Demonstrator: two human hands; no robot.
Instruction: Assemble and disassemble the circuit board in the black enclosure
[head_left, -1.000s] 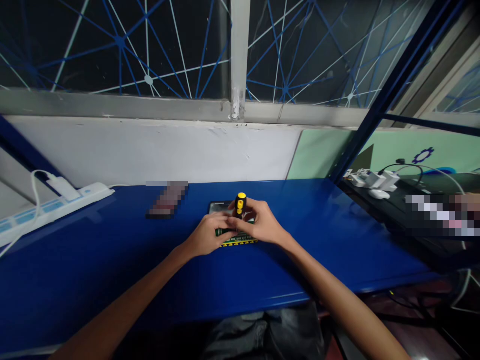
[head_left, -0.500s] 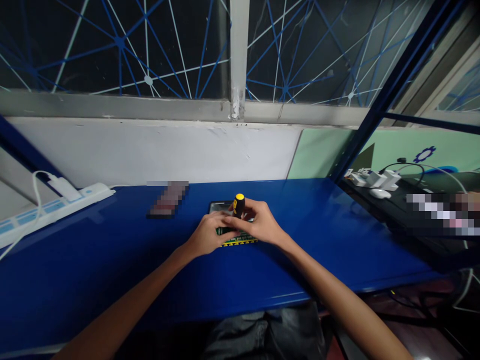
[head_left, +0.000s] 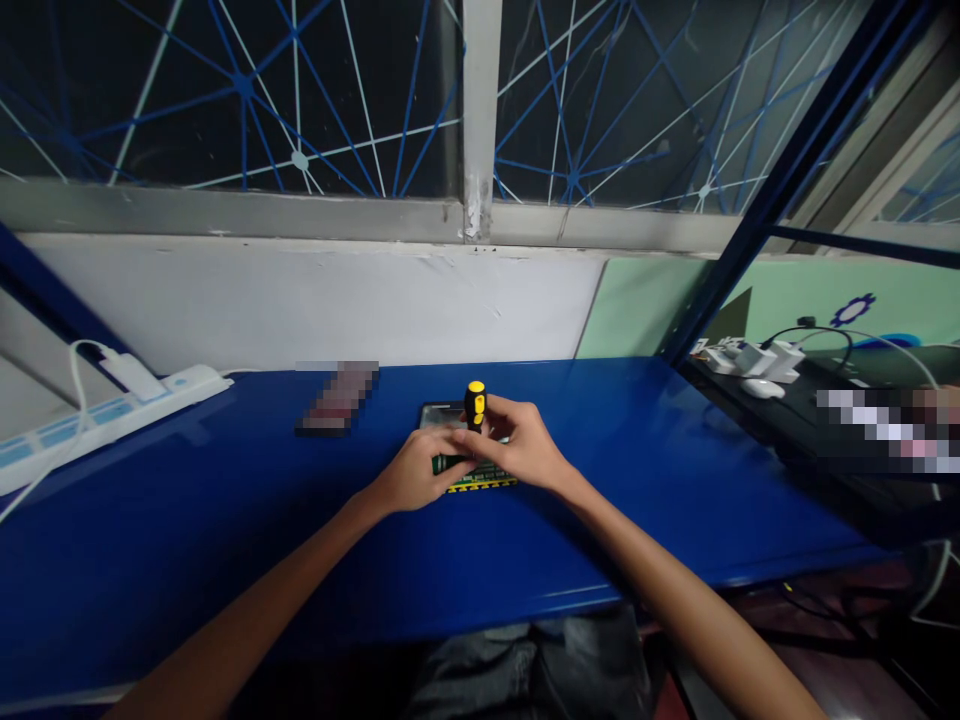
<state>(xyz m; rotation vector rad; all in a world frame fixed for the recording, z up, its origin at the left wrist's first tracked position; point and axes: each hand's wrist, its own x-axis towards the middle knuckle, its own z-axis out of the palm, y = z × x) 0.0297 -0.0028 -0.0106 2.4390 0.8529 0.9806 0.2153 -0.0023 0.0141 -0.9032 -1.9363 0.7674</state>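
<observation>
A screwdriver with a black and yellow handle stands upright, its lower part hidden by my fingers. My right hand has its fingers closed round the handle's lower end. Beside it, my left hand is closed on a dark green thing that I cannot make out fully. Both hands meet above a green case with a yellow and black striped front edge. Behind them shows part of a dark-framed flat tray.
On the blue table, a blurred flat object lies left of my hands. A white power strip runs along the left edge. White plugs and cables sit on a black surface at right.
The screwdriver's handle has turned and stands slightly higher, with a yellow patch now facing me. Both hands have hardly moved.
</observation>
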